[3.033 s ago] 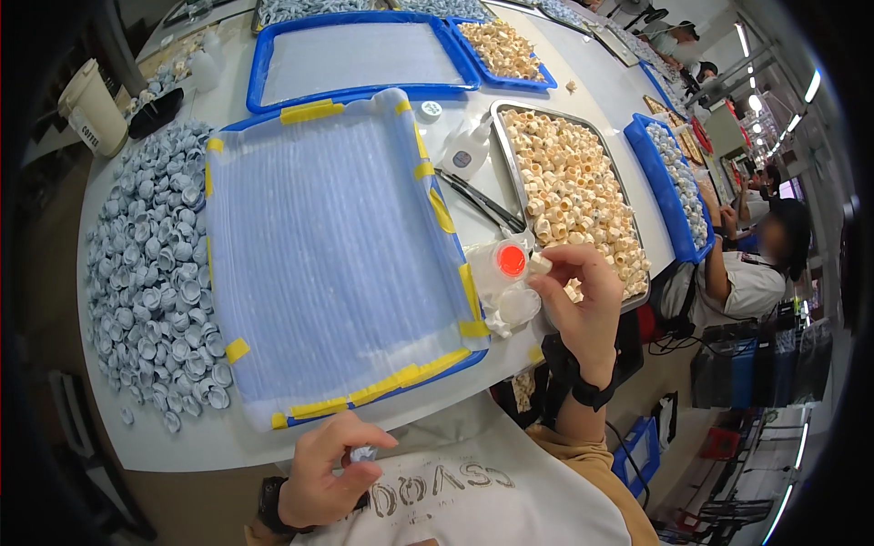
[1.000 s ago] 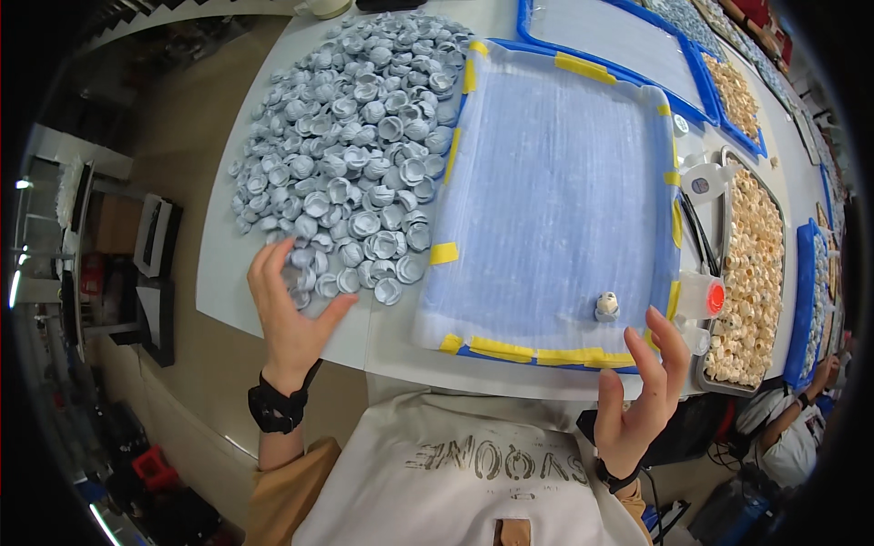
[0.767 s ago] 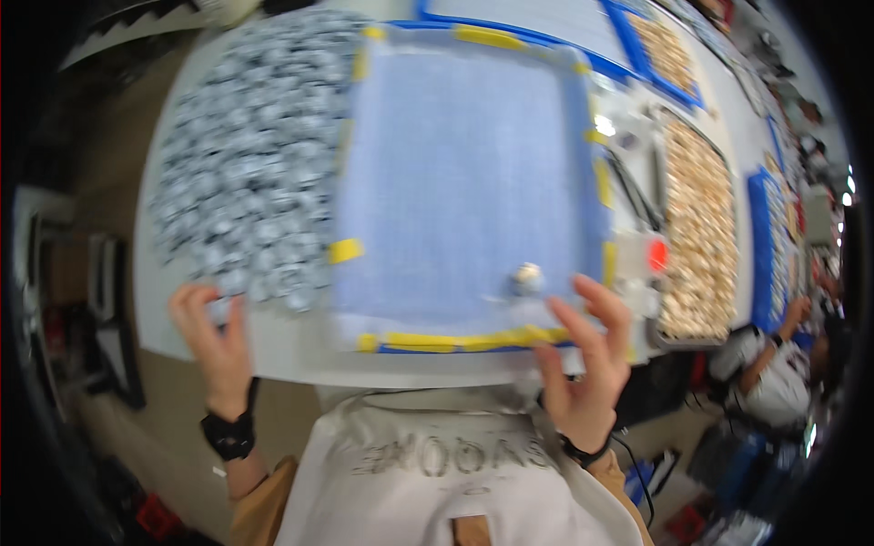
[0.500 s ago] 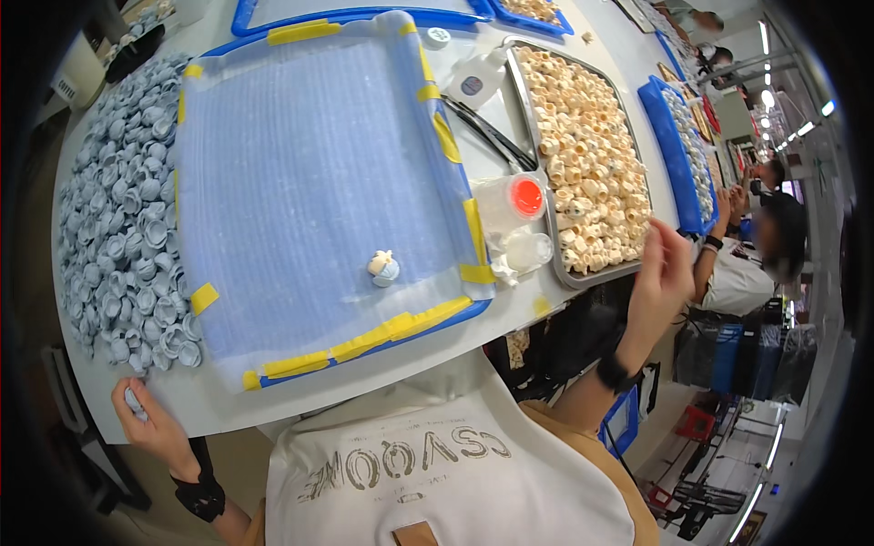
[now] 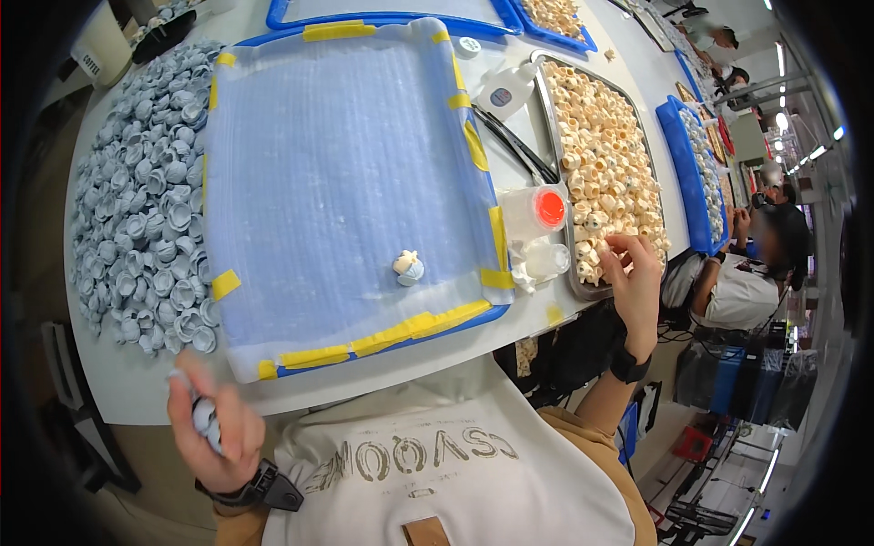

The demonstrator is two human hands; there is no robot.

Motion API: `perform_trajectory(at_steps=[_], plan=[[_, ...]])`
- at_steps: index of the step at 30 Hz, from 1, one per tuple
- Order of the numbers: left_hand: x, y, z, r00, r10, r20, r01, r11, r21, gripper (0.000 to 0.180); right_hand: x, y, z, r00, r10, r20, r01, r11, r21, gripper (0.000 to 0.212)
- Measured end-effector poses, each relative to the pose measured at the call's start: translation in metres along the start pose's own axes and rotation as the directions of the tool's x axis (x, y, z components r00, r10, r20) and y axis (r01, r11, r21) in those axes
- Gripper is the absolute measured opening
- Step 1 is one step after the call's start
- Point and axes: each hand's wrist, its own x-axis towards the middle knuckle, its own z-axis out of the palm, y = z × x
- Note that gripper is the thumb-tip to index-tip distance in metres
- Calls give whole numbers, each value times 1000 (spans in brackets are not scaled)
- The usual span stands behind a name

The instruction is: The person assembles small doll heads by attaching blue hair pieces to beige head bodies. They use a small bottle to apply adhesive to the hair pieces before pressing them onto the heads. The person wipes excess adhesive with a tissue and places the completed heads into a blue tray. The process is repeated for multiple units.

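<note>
My left hand (image 5: 218,432), partly smeared by motion, is closed around a grey-blue shell piece (image 5: 206,420) just off the table's front edge. At the right, my right hand (image 5: 635,280) reaches over the near end of a metal tray (image 5: 592,289), thumb and forefinger pinched on a small cream hollow piece (image 5: 604,252) among many alike. A heap of grey-blue cup-like shells (image 5: 146,218) covers the table's left side. On the tray lined with bluish film (image 5: 337,164) sits one small assembled figure (image 5: 408,267), cream on top and grey-blue below.
Between the trays lie black tweezers (image 5: 514,146), a white bottle (image 5: 505,91), a tub with a red-orange centre (image 5: 549,208) and a small clear cup (image 5: 548,261). A blue bin (image 5: 692,173) stands farther right, near a co-worker in a white top (image 5: 733,291).
My right hand has come left and its fingers have gone into the cream pieces. My left hand has moved right and nearer to me, still holding the grey-blue shell. The view has shifted slightly.
</note>
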Motion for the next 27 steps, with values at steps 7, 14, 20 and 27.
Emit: perform_trajectory(at_steps=[7, 14, 20, 27], plan=[[31, -22, 32, 953, -237, -187, 232, 972, -50, 29, -2, 4, -1, 991, 62, -115, -49, 992, 119, 16], [39, -20, 33, 862, -507, 21, 490, 844, 219, 30, -41, -91, 0, 953, -147, -263, 300, 361, 883, 25], [36, -33, 46, 898, -421, 130, 312, 815, 489, 40, -47, -182, 42, 758, -644, -106, 356, 271, 894, 34], [35, -35, 42, 911, -411, 40, 360, 838, 411, 47, -51, -187, 54, 807, -585, -82, 341, 348, 873, 38]])
